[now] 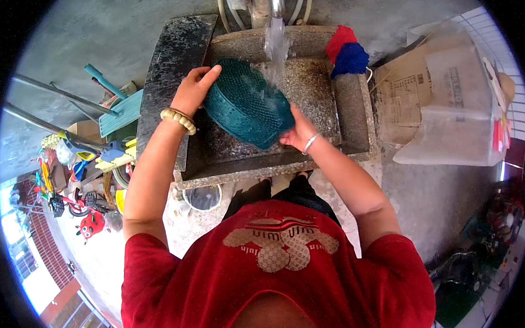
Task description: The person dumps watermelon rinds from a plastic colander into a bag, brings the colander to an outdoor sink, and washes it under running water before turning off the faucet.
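Note:
A dark green perforated basket (pixel 241 108) is held tilted over the stone sink (pixel 356 129), between both hands. My left hand (pixel 197 87) grips its upper left rim, thumb along the edge, with a beaded bracelet at the wrist. On the basket's lower right end is my right hand (pixel 299 130), its fingers partly hidden behind the basket. Water (pixel 275 46) runs from the metal tap (pixel 276 4) onto the basket's right part. The basket's underside is out of sight.
Red cloth (pixel 340 40) and blue cloth (pixel 351 59) lie on the sink's back right corner. A dark slab (pixel 176 68) adjoins the sink's left side. Cardboard (pixel 401 93) stands at the right. A bucket (pixel 203 198) is below the sink's front left.

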Action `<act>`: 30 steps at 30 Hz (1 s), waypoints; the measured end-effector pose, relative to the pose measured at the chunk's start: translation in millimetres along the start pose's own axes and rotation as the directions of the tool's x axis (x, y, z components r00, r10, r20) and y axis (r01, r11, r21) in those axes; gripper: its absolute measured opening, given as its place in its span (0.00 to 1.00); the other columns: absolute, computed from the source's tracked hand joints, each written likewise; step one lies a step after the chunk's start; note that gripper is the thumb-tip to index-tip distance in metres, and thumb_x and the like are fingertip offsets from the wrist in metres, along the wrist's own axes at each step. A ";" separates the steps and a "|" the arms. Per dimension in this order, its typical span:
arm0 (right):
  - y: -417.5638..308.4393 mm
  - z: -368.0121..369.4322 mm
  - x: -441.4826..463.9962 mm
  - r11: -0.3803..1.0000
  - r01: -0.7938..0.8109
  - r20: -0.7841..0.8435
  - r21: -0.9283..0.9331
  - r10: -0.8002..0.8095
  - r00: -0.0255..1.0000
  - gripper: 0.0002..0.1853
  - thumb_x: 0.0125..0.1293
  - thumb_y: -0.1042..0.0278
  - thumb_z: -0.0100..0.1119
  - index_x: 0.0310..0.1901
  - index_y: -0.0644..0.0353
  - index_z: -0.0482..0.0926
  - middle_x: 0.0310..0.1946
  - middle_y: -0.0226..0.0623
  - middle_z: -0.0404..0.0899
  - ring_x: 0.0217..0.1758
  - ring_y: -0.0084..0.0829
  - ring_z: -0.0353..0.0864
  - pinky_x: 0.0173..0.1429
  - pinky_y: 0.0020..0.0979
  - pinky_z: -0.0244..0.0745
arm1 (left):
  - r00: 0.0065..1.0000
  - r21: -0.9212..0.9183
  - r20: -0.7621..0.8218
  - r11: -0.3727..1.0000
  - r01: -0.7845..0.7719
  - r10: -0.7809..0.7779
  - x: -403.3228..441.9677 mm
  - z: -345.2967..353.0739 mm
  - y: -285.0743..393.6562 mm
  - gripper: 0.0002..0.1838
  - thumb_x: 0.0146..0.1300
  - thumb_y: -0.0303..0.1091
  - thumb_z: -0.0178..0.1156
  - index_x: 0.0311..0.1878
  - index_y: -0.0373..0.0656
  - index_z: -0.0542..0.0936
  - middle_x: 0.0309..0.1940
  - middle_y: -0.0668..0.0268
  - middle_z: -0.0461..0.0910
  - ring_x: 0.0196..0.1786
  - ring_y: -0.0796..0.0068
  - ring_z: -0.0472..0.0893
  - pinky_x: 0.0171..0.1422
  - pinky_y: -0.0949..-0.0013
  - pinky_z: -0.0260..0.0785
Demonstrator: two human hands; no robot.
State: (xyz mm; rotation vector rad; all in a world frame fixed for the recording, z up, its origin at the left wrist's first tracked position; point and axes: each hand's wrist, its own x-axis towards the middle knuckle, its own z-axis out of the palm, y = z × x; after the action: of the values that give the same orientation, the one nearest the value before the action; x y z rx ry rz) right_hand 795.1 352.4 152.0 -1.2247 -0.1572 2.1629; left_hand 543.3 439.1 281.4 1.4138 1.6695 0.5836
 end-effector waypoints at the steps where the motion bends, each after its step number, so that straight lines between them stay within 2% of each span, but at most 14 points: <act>1: -3.5 -8.1 -4.8 1.000 -0.015 0.007 -0.006 0.015 1.000 0.26 0.66 0.35 0.35 0.44 0.49 0.71 0.30 0.29 0.77 0.25 0.27 0.71 0.27 0.30 0.65 | 0.992 -0.038 0.042 0.992 0.118 -0.116 -5.5 0.7 2.3 0.39 0.52 0.65 0.57 0.56 0.39 0.72 0.48 0.55 0.75 0.47 0.64 0.75 0.45 0.64 0.68; 4: -19.2 -18.8 -24.0 0.999 -0.017 -0.042 -0.030 0.016 0.999 0.24 0.65 0.36 0.39 0.41 0.49 0.71 0.25 0.28 0.74 0.22 0.24 0.68 0.24 0.27 0.62 | 0.969 -0.106 0.062 0.964 0.244 -0.239 -6.9 9.2 -18.7 0.38 0.54 0.66 0.53 0.56 0.43 0.71 0.41 0.65 0.74 0.38 0.71 0.73 0.35 0.67 0.67; 7: -44.0 -5.9 -47.4 0.993 0.061 -0.215 -0.105 -0.082 0.973 0.20 0.63 0.39 0.45 0.39 0.48 0.71 0.24 0.25 0.71 0.20 0.20 0.65 0.19 0.22 0.51 | 0.871 -0.213 0.283 0.859 0.465 -0.401 -9.6 19.4 -46.1 0.31 0.55 0.64 0.52 0.51 0.49 0.72 0.31 0.72 0.64 0.31 0.78 0.66 0.32 0.71 0.64; 8: -51.5 -3.9 -51.9 0.992 0.060 -0.216 -0.107 -0.082 0.973 0.20 0.63 0.39 0.45 0.39 0.48 0.71 0.24 0.25 0.71 0.20 0.20 0.65 0.19 0.22 0.51 | 0.858 -0.242 0.273 0.832 0.499 -0.435 -15.2 26.5 -52.3 0.22 0.56 0.62 0.53 0.42 0.55 0.74 0.25 0.77 0.68 0.25 0.81 0.65 0.27 0.75 0.59; 10: -67.3 -3.9 -62.0 0.935 0.144 -0.174 -0.323 -0.209 0.962 0.24 0.60 0.39 0.49 0.39 0.54 0.71 0.26 0.32 0.73 0.19 0.24 0.69 0.15 0.24 0.59 | 0.819 -0.291 0.328 0.775 0.561 -0.470 -19.4 43.6 -71.9 0.20 0.59 0.58 0.51 0.44 0.53 0.74 0.29 0.75 0.74 0.26 0.79 0.70 0.30 0.72 0.65; 12: -78.4 2.8 -74.2 0.880 0.164 -0.231 -0.446 -0.291 0.929 0.30 0.57 0.38 0.52 0.47 0.59 0.71 0.29 0.34 0.75 0.19 0.24 0.71 0.17 0.25 0.62 | 0.778 -0.402 0.474 0.685 0.607 -0.412 -21.0 65.0 -95.2 0.20 0.64 0.52 0.46 0.52 0.51 0.70 0.46 0.69 0.78 0.43 0.73 0.78 0.40 0.67 0.72; 14: -86.1 13.6 -85.6 0.588 0.172 -0.267 -0.791 -0.583 0.767 0.37 0.55 0.38 0.55 0.55 0.63 0.67 0.30 0.36 0.75 0.20 0.26 0.72 0.18 0.25 0.65 | 0.772 -0.512 0.574 0.617 0.598 -0.272 -19.7 91.4 -106.7 0.23 0.64 0.50 0.45 0.57 0.49 0.68 0.54 0.66 0.73 0.51 0.69 0.75 0.47 0.65 0.70; 15: -89.2 21.6 -97.9 0.538 0.208 -0.215 -0.817 -0.619 0.756 0.37 0.57 0.44 0.57 0.59 0.66 0.63 0.38 0.42 0.76 0.33 0.34 0.78 0.34 0.29 0.74 | 0.814 -0.549 0.487 0.614 0.567 -0.316 -34.1 97.3 -68.5 0.23 0.65 0.49 0.44 0.59 0.48 0.66 0.56 0.65 0.71 0.54 0.68 0.72 0.52 0.63 0.67; 16: -88.5 12.9 -93.0 0.533 0.205 -0.214 -0.821 -0.620 0.755 0.37 0.57 0.44 0.57 0.59 0.66 0.63 0.38 0.42 0.76 0.33 0.34 0.78 0.34 0.29 0.74 | 0.846 -0.583 0.395 0.614 0.532 -0.358 -46.9 98.7 -31.9 0.23 0.66 0.47 0.43 0.60 0.46 0.64 0.58 0.64 0.68 0.58 0.67 0.69 0.56 0.62 0.64; 18: -85.7 -15.7 -80.8 0.105 0.497 0.166 -0.862 -0.866 0.472 0.33 0.59 0.52 0.57 0.60 0.66 0.62 0.50 0.48 0.72 0.51 0.40 0.74 0.55 0.33 0.68 | 0.862 -0.700 0.422 0.504 0.506 -0.280 -16.9 125.7 -59.5 0.22 0.67 0.41 0.43 0.62 0.45 0.63 0.59 0.64 0.67 0.61 0.68 0.65 0.61 0.60 0.58; 19: -89.0 -18.4 -84.7 0.218 0.552 0.133 -0.805 -0.841 0.525 0.30 0.61 0.59 0.55 0.62 0.65 0.61 0.59 0.50 0.65 0.63 0.40 0.63 0.67 0.33 0.54 | 0.935 -0.800 0.290 0.486 0.353 -0.203 -5.8 133.6 -60.3 0.22 0.67 0.39 0.43 0.63 0.45 0.62 0.57 0.64 0.68 0.60 0.68 0.66 0.60 0.62 0.59; 24: -97.4 -38.2 -41.9 0.550 0.623 -0.036 -0.556 -0.765 0.643 0.28 0.65 0.60 0.45 0.66 0.59 0.56 0.62 0.39 0.62 0.63 0.32 0.62 0.64 0.31 0.56 | 0.988 -0.729 -0.114 0.667 -0.153 0.101 23.0 100.8 -25.7 0.20 0.64 0.32 0.52 0.59 0.40 0.68 0.53 0.64 0.72 0.56 0.72 0.69 0.62 0.69 0.58; 25: -95.4 -31.1 -30.9 0.664 0.638 -0.084 -0.389 -0.716 0.694 0.28 0.67 0.59 0.43 0.67 0.56 0.55 0.61 0.33 0.64 0.60 0.29 0.65 0.61 0.32 0.60 | 0.979 -0.676 -0.150 0.709 -0.203 0.137 22.4 87.0 -18.1 0.20 0.64 0.33 0.53 0.58 0.40 0.69 0.52 0.64 0.72 0.55 0.72 0.69 0.61 0.70 0.58; 30: -49.3 -1.9 15.0 0.867 0.417 -0.037 -0.273 -0.443 0.896 0.29 0.64 0.53 0.43 0.64 0.57 0.57 0.56 0.39 0.67 0.52 0.33 0.70 0.46 0.38 0.71 | 0.943 -0.393 -0.285 0.876 -0.278 0.172 5.2 24.0 -18.3 0.20 0.62 0.36 0.58 0.54 0.36 0.72 0.46 0.64 0.76 0.48 0.77 0.73 0.55 0.75 0.63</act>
State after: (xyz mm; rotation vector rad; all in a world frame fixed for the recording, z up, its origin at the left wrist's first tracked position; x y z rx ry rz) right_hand 814.4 399.6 159.5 -1.2907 -0.6291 1.7228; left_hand 553.0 435.4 252.6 1.2505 1.4404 1.2240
